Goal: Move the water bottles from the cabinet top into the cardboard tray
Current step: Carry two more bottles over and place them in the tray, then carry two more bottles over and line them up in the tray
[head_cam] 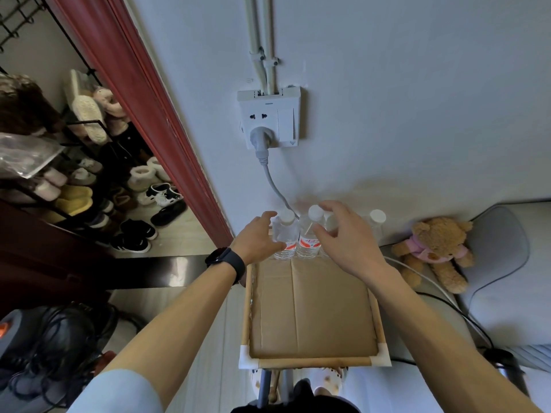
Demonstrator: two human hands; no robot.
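Note:
Clear water bottles with white caps and red labels stand in a row against the wall, beyond the far edge of the cardboard tray (313, 311). My left hand (256, 239) curls around the leftmost bottle (286, 236), thumb and fingers touching its sides. My right hand (343, 236) hovers with fingers spread over a second bottle (308, 239) and a third one behind it, which it mostly hides. Another bottle (377, 222) stands farther right. The tray's brown cardboard floor is bare, framed by wooden rails with white corner pieces.
A grey power cable (274, 183) hangs from the wall socket (268, 120) to just behind the bottles. A teddy bear (435, 248) sits on a grey cushion at right. A red door frame (143, 93) and a shoe rack (89, 180) are at left.

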